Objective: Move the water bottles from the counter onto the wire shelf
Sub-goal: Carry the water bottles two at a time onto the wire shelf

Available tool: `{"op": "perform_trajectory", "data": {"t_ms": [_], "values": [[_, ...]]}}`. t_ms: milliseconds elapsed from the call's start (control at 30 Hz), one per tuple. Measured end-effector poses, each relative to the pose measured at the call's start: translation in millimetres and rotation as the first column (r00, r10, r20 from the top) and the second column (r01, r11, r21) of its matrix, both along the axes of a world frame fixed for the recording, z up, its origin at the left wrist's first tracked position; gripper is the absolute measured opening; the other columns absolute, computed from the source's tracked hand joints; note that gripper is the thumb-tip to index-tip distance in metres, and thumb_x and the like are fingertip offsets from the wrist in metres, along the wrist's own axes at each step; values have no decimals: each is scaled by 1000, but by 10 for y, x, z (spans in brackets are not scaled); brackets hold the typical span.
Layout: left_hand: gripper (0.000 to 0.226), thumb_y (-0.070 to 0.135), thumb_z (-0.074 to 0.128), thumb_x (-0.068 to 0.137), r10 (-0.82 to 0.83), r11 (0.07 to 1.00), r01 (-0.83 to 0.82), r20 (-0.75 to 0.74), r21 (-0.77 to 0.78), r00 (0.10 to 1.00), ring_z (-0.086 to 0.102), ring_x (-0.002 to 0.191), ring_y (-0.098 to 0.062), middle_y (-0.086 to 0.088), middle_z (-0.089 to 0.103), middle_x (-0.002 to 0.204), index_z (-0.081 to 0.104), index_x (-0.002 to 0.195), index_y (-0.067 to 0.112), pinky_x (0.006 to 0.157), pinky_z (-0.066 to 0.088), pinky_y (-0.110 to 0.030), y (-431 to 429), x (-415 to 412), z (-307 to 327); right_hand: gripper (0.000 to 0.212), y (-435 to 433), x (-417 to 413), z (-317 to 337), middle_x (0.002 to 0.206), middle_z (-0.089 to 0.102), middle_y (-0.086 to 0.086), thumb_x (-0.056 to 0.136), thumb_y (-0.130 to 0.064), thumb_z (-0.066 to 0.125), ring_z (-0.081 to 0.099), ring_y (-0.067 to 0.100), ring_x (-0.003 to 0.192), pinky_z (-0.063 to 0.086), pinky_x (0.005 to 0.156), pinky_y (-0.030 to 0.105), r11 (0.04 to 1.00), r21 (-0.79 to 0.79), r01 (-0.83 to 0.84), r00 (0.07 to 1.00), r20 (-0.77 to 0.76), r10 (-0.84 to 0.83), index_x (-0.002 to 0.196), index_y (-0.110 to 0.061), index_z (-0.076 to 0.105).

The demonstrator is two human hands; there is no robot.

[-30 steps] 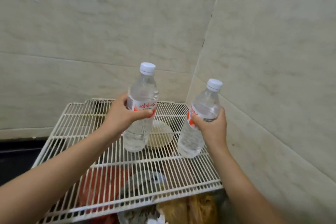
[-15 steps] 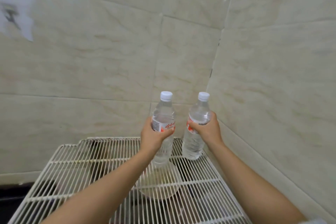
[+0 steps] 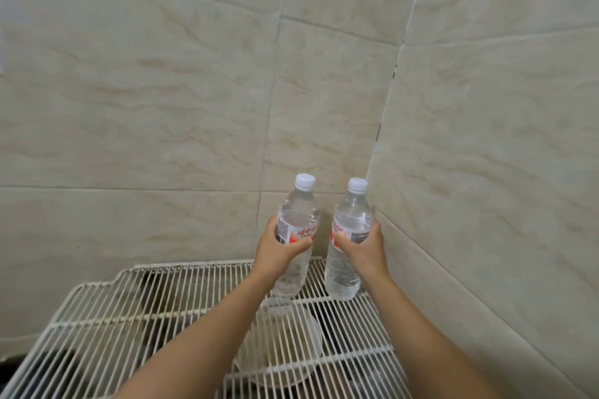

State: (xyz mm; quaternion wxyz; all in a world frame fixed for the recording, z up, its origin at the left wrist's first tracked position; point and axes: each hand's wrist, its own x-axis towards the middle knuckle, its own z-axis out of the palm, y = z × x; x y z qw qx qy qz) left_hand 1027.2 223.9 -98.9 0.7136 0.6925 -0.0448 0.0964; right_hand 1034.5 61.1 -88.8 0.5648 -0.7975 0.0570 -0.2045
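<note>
Head view: two clear plastic white-capped water bottles (image 3: 298,217) (image 3: 351,220) are held upright at the rear corner of the white wire shelf (image 3: 129,311), left hand (image 3: 278,253) and right hand (image 3: 364,249) fingers clamped around the labels, presumably for steady placement.

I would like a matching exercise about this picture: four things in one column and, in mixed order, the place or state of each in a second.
1 left bottle
2 right bottle
3 wire shelf
4 bowl

a below the shelf wires
b held by the left hand
c held by the right hand, beside the side wall
d white, in the wall corner

Pairs: 1-b, 2-c, 3-d, 4-a
</note>
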Motion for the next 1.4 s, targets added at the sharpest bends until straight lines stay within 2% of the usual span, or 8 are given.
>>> {"op": "perform_trajectory", "data": {"t_ms": [233, 333, 400, 567, 967, 1067, 1200, 1400], "values": [[66, 15, 77, 69, -41, 999, 43, -66, 29, 997, 59, 100, -21, -5, 58, 113, 40, 125, 15, 88, 50, -34, 27, 29, -21, 53, 48, -74, 109, 86, 52, -14, 67, -17, 77, 56, 17, 89, 48, 87, 40, 997, 7, 72, 996, -57, -72, 106, -25, 43], [69, 17, 75, 72, -60, 998, 63, -90, 24, 994, 57, 103, -21, -7, 57, 119, 36, 128, 17, 92, 47, -36, 19, 21, -33, 74, 128, -191, 93, 115, 57, 8, 63, -19, 80, 55, 28, 110, 45, 98, 45, 987, -58, 150, 986, -62, -154, 124, -10, 41], [77, 22, 75, 72, -72, 994, 81, -131, 69, 989, 54, 113, -25, -8, 53, 128, 29, 133, 19, 100, 44, -45, 21, -3, -62, 93, 176, -303, 32, 138, 43, 19, 64, -28, 80, 41, 34, 128, 35, 106, 49, 970, -138, 202, 969, -113, -218, 137, -3, 28], [114, 34, 84, 54, 65, 973, -22, -185, 228, 981, 34, 135, -33, -10, 32, 149, 12, 143, 32, 108, 30, -58, 133, -173, -303, 89, 154, -660, -17, 145, 32, 21, 76, -25, 69, 30, 36, 134, 28, 111, 46, 966, -218, 136, 962, -202, -181, 143, -3, 15], [68, 23, 60, 85, 387, 800, -286, -89, 528, 918, 38, 131, -36, -21, 35, 145, 25, 141, 7, 107, 35, -43, 916, -761, -111, 58, 574, -896, 90, 133, 41, 17, 74, -21, 65, 41, 37, 123, 39, 102, 49, 968, -236, -80, 971, -240, 22, 126, -8, 43], [64, 21, 58, 86, 521, 746, -410, -76, 525, 850, 41, 129, -36, -23, 39, 142, 28, 140, 6, 105, 37, -42, 1312, -1197, 5, 36, 909, -1023, 135, 125, 50, 18, 74, -21, 62, 47, 37, 115, 44, 97, 47, 936, -273, -224, 960, -229, 162, 106, -11, 53], [64, 20, 58, 87, 695, 637, -560, -79, 530, 715, 38, 131, -37, -23, 37, 143, 27, 140, 3, 107, 33, -46, 1971, -1994, 4, 55, 1499, -1405, 203, 138, 35, 17, 82, -26, 59, 36, 37, 126, 34, 104, 40, 819, -392, -419, 905, -246, 346, 129, -5, 41], [60, 24, 57, 85, 915, 365, -726, -78, 583, 397, 41, 126, -38, -21, 43, 137, 32, 137, 7, 100, 38, -42, 2522, -3651, -230, 58, 2377, -2294, 45, 140, 37, 18, 79, -28, 64, 36, 34, 129, 33, 104, 37, 614, -455, -645, 755, -254, 605, 127, -4, 44]]}}
